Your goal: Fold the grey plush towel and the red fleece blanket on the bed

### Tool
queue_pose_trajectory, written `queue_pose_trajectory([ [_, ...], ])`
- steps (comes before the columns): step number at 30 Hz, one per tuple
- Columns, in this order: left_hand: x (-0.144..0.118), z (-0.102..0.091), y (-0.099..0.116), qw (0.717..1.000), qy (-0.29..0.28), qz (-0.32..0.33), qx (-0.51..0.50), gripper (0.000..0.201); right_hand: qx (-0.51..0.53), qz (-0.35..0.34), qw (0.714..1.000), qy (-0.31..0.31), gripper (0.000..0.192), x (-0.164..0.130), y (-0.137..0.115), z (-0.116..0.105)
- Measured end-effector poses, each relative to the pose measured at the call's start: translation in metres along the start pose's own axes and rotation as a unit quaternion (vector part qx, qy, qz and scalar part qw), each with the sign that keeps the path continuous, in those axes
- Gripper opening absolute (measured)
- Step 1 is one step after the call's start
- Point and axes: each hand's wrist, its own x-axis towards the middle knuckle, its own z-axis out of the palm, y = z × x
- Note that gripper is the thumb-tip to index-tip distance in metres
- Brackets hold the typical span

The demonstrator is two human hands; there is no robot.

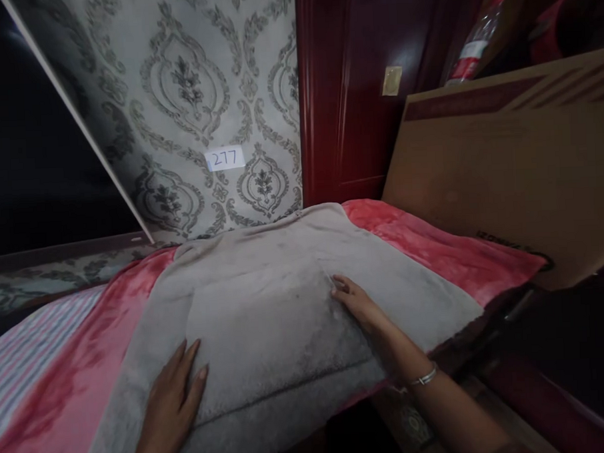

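1. While spread across the red blanket (433,247), grey fleece garment (265,308) lying flat, folded — left hand (172,399) pressed palm-down on its near left part, fingers open, gripping nothing.
2. Right hand (358,304) flat on the fold's right edge, fingers extended, clasping nothing; silver bracelet (423,378) at the wrist.
3. Near edge of the bed close under both wrists; open blanket left, toward the striped sheet (31,345).
4. Hemmed in right by a leaning cardboard box (504,171) — print on it too small to read.
5. Paper label (225,158) on the patterned wallpaper (190,78): "277".
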Motion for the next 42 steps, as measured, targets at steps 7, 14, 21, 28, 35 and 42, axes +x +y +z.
queue_pose_trajectory([
  [7,0.002,0.004,-0.004,0.999,0.020,-0.011,-0.032,0.059,0.063,0.064,0.994,-0.059,0.029,0.005,-0.024,0.002],
  [14,0.001,0.009,-0.008,0.998,0.012,-0.024,-0.049,0.064,0.136,0.063,0.985,-0.088,0.035,-0.020,-0.033,0.003],
  [21,0.047,-0.005,-0.011,0.999,-0.032,-0.015,-0.017,0.074,0.158,0.081,0.975,-0.135,0.044,-0.014,-0.036,0.011],
  [28,0.177,0.013,0.056,0.977,-0.194,0.082,0.014,0.073,0.172,0.065,0.973,-0.141,0.031,-0.033,-0.028,-0.007],
  [35,0.243,0.055,0.094,0.941,-0.324,0.094,-0.001,0.058,0.246,0.082,0.948,-0.182,0.047,-0.067,-0.022,-0.008],
  [42,0.271,0.065,0.100,0.919,-0.380,0.098,-0.036,0.060,0.374,0.063,0.921,-0.088,0.047,-0.098,-0.009,0.003],
])
